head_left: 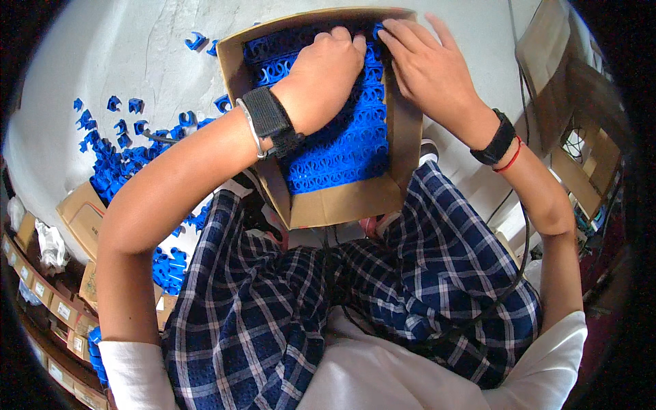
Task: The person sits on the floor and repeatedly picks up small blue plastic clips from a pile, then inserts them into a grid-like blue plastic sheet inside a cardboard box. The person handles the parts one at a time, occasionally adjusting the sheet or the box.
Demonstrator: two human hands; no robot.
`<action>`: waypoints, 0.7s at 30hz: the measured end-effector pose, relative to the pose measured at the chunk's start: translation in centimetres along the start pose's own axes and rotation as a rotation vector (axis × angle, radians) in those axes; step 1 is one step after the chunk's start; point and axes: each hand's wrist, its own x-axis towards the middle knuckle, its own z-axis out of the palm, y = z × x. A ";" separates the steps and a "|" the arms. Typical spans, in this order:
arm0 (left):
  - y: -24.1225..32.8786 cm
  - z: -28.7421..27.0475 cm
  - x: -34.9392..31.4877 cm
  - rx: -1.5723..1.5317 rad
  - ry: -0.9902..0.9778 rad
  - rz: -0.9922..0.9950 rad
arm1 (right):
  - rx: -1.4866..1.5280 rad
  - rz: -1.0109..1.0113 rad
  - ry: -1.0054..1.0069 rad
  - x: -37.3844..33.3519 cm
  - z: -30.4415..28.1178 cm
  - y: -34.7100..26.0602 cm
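An open cardboard box (345,203) stands between my knees. Rows of blue plastic pipe clips (338,160) fill it, set side by side. My left hand (328,72) reaches into the far part of the box with its fingers curled down over the clips; what its fingertips hold, if anything, is hidden. At the far right corner, my right hand (427,68) is over the box wall. A single blue pipe clip (378,29) is at its fingertips, pinched there, while its outer fingers stretch away.
Loose blue clips (116,164) lie heaped on the white table (157,51) to the left, with a few strays farther back. Small cartons (65,311) line the lower left. A black cable (523,256) runs down the right side, near another open carton (581,167).
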 end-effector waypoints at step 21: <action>1.1 1.0 0.5 0.093 0.061 -0.023 | 0.154 -0.044 0.113 1.5 0.9 -0.8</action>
